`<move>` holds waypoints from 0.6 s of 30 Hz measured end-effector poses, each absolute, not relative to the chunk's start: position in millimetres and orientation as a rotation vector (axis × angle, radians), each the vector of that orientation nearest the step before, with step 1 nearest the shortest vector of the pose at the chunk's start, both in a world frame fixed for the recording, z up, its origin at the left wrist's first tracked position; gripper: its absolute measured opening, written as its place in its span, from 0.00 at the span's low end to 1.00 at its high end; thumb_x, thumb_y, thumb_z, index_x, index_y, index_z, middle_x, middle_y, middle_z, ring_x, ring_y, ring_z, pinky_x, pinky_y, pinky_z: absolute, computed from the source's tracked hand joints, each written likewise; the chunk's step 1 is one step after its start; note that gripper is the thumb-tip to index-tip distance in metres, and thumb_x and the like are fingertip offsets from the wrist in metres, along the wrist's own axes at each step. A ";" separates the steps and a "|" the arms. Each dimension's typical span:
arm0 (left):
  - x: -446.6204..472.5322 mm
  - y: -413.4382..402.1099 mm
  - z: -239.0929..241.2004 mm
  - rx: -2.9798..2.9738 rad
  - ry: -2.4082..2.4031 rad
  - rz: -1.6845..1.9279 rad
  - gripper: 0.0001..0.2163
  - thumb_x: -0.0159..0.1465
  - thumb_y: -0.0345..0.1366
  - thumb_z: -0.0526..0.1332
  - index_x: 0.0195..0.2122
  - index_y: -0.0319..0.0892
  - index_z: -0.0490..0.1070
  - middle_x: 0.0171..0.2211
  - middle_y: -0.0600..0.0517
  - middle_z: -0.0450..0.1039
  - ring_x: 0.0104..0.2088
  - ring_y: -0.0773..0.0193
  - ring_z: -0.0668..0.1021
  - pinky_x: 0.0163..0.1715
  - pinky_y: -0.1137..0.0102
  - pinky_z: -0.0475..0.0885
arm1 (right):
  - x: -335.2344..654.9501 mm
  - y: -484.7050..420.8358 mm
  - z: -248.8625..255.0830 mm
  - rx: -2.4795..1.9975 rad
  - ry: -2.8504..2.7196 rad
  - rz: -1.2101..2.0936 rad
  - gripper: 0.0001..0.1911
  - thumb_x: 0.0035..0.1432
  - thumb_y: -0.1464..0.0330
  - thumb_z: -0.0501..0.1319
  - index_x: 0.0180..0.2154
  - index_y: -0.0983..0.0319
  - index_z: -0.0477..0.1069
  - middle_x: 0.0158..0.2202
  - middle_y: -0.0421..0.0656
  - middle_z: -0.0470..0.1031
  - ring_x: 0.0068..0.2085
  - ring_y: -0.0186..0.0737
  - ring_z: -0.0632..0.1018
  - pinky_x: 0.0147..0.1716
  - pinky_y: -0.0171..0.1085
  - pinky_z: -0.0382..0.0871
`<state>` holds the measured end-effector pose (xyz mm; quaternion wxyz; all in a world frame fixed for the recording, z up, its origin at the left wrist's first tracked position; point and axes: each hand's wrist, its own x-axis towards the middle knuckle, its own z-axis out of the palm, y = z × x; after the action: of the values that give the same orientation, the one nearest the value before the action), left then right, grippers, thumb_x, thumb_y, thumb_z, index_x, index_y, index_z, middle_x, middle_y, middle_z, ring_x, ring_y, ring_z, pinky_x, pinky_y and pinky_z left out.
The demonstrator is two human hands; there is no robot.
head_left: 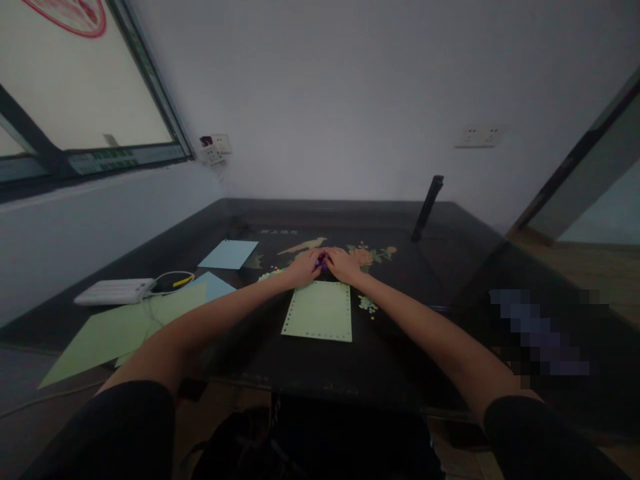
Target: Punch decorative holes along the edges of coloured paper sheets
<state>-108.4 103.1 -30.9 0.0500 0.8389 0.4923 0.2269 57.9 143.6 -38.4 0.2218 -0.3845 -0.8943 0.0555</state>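
Note:
Both my arms reach forward over a dark table [425,267]. My left hand [303,266] and my right hand [343,263] meet at the far edge of a light green sheet of paper [319,311] that has rows of punched holes along its edges. The two hands press together on a small purple object [321,263], probably a hole punch; most of it is hidden by the fingers. Small paper bits [369,305] lie scattered by the sheet's right side.
More green sheets [115,333] and light blue sheets [229,254] lie at the left. A white power strip [114,292] with cables [173,281] rests near the left wall. A dark slim object [427,208] leans upright at the back. A bag [280,440] sits below the table's front.

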 end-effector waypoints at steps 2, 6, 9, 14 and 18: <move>-110.6 102.2 -34.1 2.628 1.470 0.669 0.21 0.60 0.33 0.52 0.56 0.39 0.57 0.56 0.42 0.62 0.58 0.57 0.64 0.59 0.60 0.58 | 57.6 141.8 -39.0 -1.044 -2.482 0.129 0.22 0.64 0.68 0.47 0.57 0.67 0.62 0.58 0.51 0.65 0.59 0.44 0.64 0.59 0.44 0.51; -112.6 103.7 -39.1 2.665 1.479 0.661 0.20 0.61 0.32 0.50 0.56 0.39 0.57 0.57 0.41 0.60 0.60 0.57 0.62 0.60 0.58 0.57 | 57.3 140.4 -39.8 -1.032 -2.489 0.117 0.22 0.64 0.67 0.46 0.57 0.67 0.61 0.58 0.51 0.64 0.60 0.43 0.63 0.59 0.44 0.52; -112.9 107.9 -39.5 2.661 1.496 0.670 0.20 0.62 0.32 0.50 0.56 0.39 0.56 0.57 0.41 0.60 0.59 0.58 0.62 0.59 0.58 0.57 | 57.0 140.7 -39.5 -1.004 -2.490 0.065 0.23 0.64 0.67 0.46 0.57 0.68 0.61 0.58 0.53 0.64 0.59 0.42 0.64 0.60 0.43 0.50; -119.4 115.8 -33.8 2.715 1.459 0.633 0.18 0.63 0.34 0.51 0.55 0.37 0.59 0.55 0.40 0.62 0.57 0.57 0.65 0.58 0.59 0.60 | 54.9 142.5 -39.2 -1.023 -2.472 0.031 0.23 0.64 0.67 0.47 0.57 0.70 0.62 0.58 0.54 0.64 0.60 0.43 0.63 0.61 0.43 0.48; -127.1 120.2 -32.0 2.739 1.457 0.630 0.20 0.63 0.37 0.52 0.55 0.37 0.58 0.55 0.40 0.63 0.55 0.56 0.68 0.55 0.59 0.62 | 54.3 143.8 -39.8 -1.047 -2.414 0.118 0.23 0.63 0.65 0.48 0.56 0.68 0.62 0.58 0.53 0.64 0.61 0.44 0.62 0.61 0.45 0.49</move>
<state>-127.1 120.2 -32.0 -0.0122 0.8652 0.4602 0.1990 54.3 143.8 -39.8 0.2511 -0.3846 -0.8872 0.0433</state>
